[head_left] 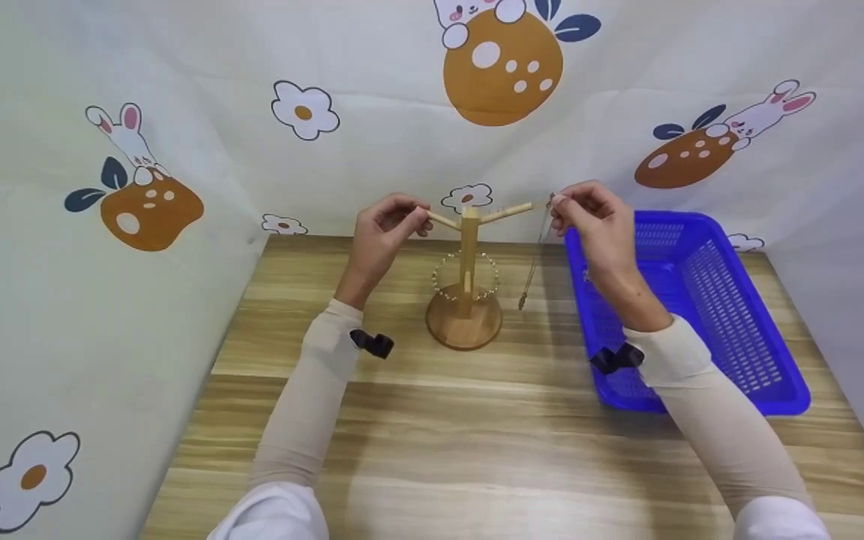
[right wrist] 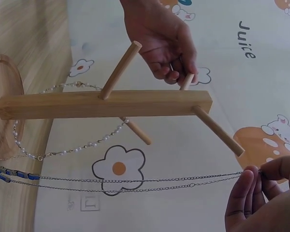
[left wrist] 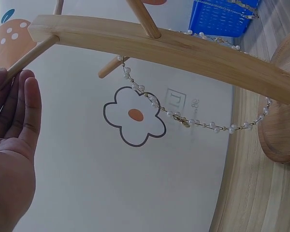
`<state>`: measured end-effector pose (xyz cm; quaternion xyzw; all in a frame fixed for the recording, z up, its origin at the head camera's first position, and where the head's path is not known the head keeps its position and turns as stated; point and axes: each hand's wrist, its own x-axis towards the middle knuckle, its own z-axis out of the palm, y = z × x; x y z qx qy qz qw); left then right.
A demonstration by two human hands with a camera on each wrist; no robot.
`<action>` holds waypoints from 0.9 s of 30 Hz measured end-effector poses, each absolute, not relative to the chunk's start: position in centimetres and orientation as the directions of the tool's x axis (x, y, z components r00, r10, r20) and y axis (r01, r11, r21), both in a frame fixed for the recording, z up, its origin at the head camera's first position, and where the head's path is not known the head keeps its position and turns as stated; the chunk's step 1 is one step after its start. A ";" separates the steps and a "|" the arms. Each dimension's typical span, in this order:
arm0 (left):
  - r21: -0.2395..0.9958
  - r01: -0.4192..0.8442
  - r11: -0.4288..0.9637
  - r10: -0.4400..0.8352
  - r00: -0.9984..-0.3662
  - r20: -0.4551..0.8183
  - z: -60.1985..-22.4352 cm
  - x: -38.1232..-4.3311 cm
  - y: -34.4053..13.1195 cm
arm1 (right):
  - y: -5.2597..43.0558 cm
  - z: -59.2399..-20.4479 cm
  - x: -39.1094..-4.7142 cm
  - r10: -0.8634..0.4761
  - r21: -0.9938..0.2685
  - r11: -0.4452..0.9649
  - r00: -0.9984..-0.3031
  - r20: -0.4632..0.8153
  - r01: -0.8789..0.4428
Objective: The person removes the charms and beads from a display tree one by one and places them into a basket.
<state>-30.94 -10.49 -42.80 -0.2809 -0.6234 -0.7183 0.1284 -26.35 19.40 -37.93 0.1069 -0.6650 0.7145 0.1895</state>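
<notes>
A wooden jewelry stand [head_left: 469,247] with a round base [head_left: 462,330] stands upright on the table. My left hand [head_left: 383,234] pinches the end of its upper left peg [left wrist: 31,57]. From a lower peg a pearl-beaded necklace [left wrist: 212,126] hangs around the post. Just beyond the tip of the upper right peg [right wrist: 220,130], my right hand [head_left: 598,232] holds a fine chain necklace [right wrist: 135,180] between thumb and fingers. The chain dangles apart from the peg, and a segmented pendant [right wrist: 19,174] with blue parts is at its lower end.
A blue plastic basket [head_left: 798,397] stands on the right of the wood-grain table [head_left: 417,435], beneath my right forearm. A light patterned cloth [head_left: 372,157] rises close behind the stand and along both sides.
</notes>
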 end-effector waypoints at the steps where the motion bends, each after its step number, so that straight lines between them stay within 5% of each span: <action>1: 0.824 0.535 -0.186 0.165 -0.810 0.563 -42.8 -30.9 -10.5 | 19.4 -37.8 -26.3 0.130 -0.908 -0.041 -0.903 0.409 -0.417; 27: 0.817 0.550 -0.174 0.167 -0.801 0.575 -42.9 -30.9 -10.5 | 23.1 -33.6 -26.4 0.172 -0.834 -0.004 -0.822 0.543 -0.552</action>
